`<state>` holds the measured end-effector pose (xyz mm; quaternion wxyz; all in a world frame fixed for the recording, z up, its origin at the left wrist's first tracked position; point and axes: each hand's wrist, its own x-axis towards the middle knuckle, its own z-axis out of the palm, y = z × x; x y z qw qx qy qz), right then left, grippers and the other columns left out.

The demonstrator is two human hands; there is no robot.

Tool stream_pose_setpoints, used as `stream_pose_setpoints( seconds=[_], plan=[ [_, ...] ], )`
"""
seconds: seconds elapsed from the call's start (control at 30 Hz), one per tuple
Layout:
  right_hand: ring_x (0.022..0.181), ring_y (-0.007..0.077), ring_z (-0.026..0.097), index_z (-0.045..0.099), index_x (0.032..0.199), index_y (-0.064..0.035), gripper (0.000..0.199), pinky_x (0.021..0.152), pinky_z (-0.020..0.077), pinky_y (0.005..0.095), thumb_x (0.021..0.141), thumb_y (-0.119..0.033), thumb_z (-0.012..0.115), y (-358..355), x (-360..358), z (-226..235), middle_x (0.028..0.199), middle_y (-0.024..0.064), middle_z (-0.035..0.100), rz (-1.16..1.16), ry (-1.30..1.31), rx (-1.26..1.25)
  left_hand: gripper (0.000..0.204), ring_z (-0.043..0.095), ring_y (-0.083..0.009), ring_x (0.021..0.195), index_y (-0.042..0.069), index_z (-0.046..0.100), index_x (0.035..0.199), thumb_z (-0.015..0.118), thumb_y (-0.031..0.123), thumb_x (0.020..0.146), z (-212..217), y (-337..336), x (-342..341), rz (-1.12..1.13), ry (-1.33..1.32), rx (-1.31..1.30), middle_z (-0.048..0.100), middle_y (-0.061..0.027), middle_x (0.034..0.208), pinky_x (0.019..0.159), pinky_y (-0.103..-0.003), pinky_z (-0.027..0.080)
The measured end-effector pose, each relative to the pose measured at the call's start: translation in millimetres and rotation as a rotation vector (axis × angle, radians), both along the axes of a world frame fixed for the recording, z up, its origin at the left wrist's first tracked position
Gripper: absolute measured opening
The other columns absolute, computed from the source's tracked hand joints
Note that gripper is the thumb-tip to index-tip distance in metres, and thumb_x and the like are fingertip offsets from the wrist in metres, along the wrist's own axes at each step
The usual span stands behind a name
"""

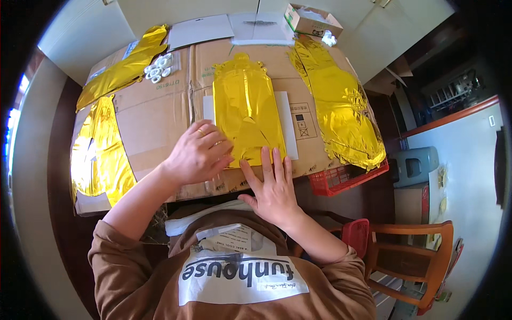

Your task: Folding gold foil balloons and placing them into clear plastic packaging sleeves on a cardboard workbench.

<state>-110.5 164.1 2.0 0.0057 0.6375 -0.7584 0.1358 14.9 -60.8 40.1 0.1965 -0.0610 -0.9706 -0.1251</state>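
A flat, uninflated gold foil balloon (246, 101) lies on a white card (288, 125) at the middle of the cardboard-covered table. Its far end has small tabs, and creases run across its near half. My left hand (198, 152) is at its near left edge, fingers curled in towards the thumb and closed on the foil; the fingertips are partly hidden. With fingers spread, my right hand (274, 189) presses its fingertips flat on the balloon's near edge.
More gold foil lies at the right (341, 106), far left (125, 66) and near left (101, 152). White rings (158, 68) are piled at the back left. An open carton (313, 20) stands at the back. A red basket (349, 180) and wooden chair (408, 256) are at the right.
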Motion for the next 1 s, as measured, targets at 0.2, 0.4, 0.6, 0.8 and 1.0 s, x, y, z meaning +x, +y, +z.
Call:
stream_pose_setpoints(
  seconds=[0.2, 0.4, 0.6, 0.8, 1.0],
  plan=[
    [0.145, 0.0583, 0.023, 0.043, 0.154, -0.0176, 0.089, 0.113, 0.0219, 0.0735, 0.081, -0.054, 0.076, 2, -2, -3, 0.157, 0.0356, 0.027, 0.016, 0.003, 0.084, 0.040, 0.055, -0.0346, 0.132, 0.003, 0.067, 0.126, 0.070, 0.020, 0.089, -6, 22, -79, -0.229, -0.096, 0.077, 0.061, -0.0165, 0.138, 0.113, -0.050, 0.042],
    [0.144, 0.0568, 0.027, 0.039, 0.158, -0.0209, 0.092, 0.114, 0.0233, 0.0721, 0.081, -0.053, 0.077, 0, -3, 2, 0.159, 0.0348, 0.025, 0.010, -0.031, 0.043, 0.042, 0.055, -0.0341, 0.133, 0.001, 0.065, 0.130, 0.066, 0.022, 0.093, -25, -46, -135, -0.260, -0.102, 0.004, 0.059, -0.0167, 0.143, 0.113, -0.044, 0.044],
    [0.143, 0.0564, 0.028, 0.039, 0.157, -0.0209, 0.094, 0.112, 0.0242, 0.0725, 0.078, -0.053, 0.079, 1, -5, 0, 0.158, 0.0341, 0.027, 0.025, -0.034, -0.006, 0.042, 0.047, -0.0337, 0.140, 0.009, 0.063, 0.137, 0.060, 0.027, 0.099, -15, -94, -165, -0.127, -0.176, -0.090, 0.048, -0.0171, 0.154, 0.119, -0.047, 0.035],
    [0.143, 0.0565, 0.027, 0.040, 0.156, -0.0198, 0.094, 0.113, 0.0237, 0.0721, 0.078, -0.052, 0.080, -2, -4, 6, 0.157, 0.0348, 0.027, 0.040, -0.024, 0.043, 0.064, 0.027, -0.0351, 0.153, 0.014, 0.039, 0.157, 0.060, 0.031, 0.099, -13, -104, -154, 0.320, 0.134, -0.213, 0.033, -0.0139, 0.165, 0.127, -0.051, 0.019],
    [0.145, 0.0572, 0.023, 0.034, 0.159, -0.0184, 0.097, 0.113, 0.0222, 0.0734, 0.080, -0.050, 0.079, -1, -3, 9, 0.157, 0.0357, 0.025, 0.033, -0.017, 0.075, 0.081, 0.021, -0.0387, 0.155, 0.006, 0.024, 0.162, 0.051, 0.052, 0.101, -19, -17, -47, -0.139, -0.274, -0.148, 0.023, -0.0242, 0.166, 0.127, -0.050, 0.015]
  ],
)
